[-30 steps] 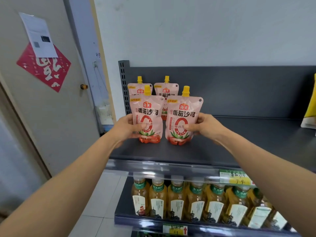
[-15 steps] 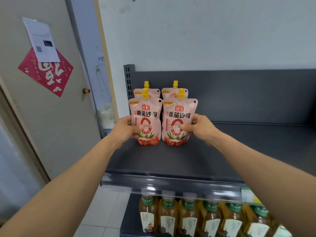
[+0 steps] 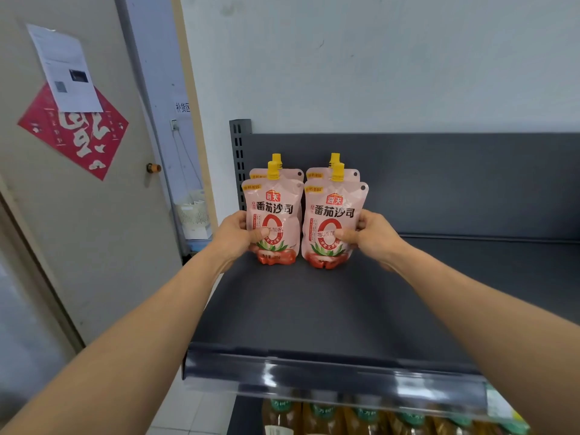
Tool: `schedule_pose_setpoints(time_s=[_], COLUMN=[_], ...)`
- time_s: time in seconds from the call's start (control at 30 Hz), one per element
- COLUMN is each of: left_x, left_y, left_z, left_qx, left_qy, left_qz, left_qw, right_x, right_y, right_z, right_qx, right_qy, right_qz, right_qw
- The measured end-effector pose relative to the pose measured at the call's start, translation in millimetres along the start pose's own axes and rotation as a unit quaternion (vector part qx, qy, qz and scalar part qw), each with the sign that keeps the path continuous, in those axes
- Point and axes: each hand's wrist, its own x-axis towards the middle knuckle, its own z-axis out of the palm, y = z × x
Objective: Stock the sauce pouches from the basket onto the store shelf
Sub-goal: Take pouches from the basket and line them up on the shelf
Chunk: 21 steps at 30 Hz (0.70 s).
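Note:
Two pink sauce pouches with yellow caps stand upright on the dark grey shelf (image 3: 329, 312) at its back left. My left hand (image 3: 237, 235) grips the left front pouch (image 3: 276, 211) by its left edge, thumb on the front. My right hand (image 3: 368, 235) grips the right front pouch (image 3: 334, 215) by its right edge. Directly behind them stand two more pouches, a left rear one (image 3: 287, 174) and a right rear one (image 3: 318, 174), mostly hidden, with only tops and caps showing. The basket is out of view.
The shelf's back panel (image 3: 455, 183) rises behind the pouches, its slotted upright (image 3: 240, 146) at the left. Bottled drinks (image 3: 329, 419) fill the shelf below. A door (image 3: 78, 199) with a red paper and a white basket (image 3: 193, 211) are to the left.
Both hands have pushed the two front pouches back, close against the rear pair. The view has tilted up and moved closer, so less of the lower shelf shows.

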Motion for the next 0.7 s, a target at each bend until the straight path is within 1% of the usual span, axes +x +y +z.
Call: schedule_pose_setpoints(time_s=[0.23, 0.43, 0.57, 0.63, 0.7], left_x=[-1.7, -9.3, -20.5, -31.5, -48.6], left_y=[2.1, 3.6, 7.4, 11.5, 18.9], left_z=[4.4, 7.9, 5.7, 6.5, 11.8], left_qx=[0.011, 0.047, 0.097, 0.117, 0.124], left_qy=[0.005, 0.042, 0.103, 0.134, 0.144], left_qz=[-0.001, -0.006, 0.003, 0.022, 0.051], left_qw=[1.000, 0.998, 0.990, 0.984, 0.980], right_x=[0.8, -5.0, -15.9, -25.9, -40.1], right_y=[1.3, 2.5, 2.0, 0.9, -0.9], right_z=[-0.8, -3.2, -9.1, -13.7, -18.5], right_qx=[-0.003, -0.019, -0.100, -0.134, -0.156], right_qy=[0.004, 0.021, 0.077, 0.103, 0.109], right_qz=[0.000, 0.003, -0.020, -0.044, -0.071], right_qw=[1.000, 1.000, 0.992, 0.985, 0.979])
